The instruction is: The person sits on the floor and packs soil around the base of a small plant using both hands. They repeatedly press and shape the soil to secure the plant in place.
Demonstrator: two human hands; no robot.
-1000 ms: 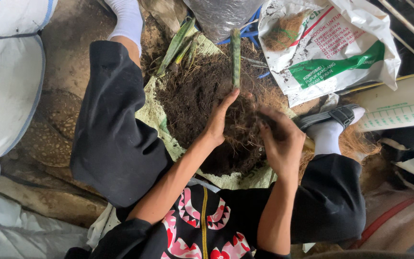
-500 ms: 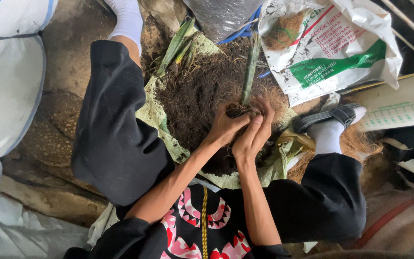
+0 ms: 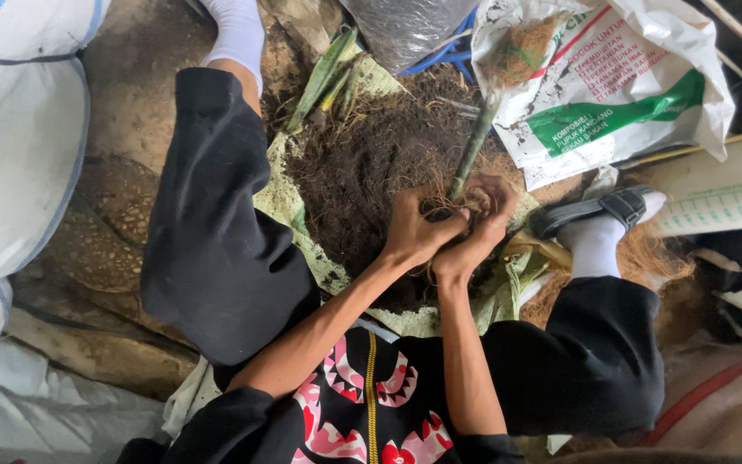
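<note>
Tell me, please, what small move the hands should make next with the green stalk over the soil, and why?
Probably lower the green stalk base-first into the dark soil pile. The left hand and right hand are both wrapped around its fibrous root end, and the stalk leans away over the heap, so its roots look not yet bedded in.

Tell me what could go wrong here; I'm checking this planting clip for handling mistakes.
1. Both the left hand and the right hand squeeze the tangled brown root ball at the base of the slim green stalk; fine roots might tear.
2. The stalk leans away unsupported, so it could bend or snap near the roots.
3. The loose dark soil heap reaches the edge of the pale green sheet; it may spill onto the ground.
</note>
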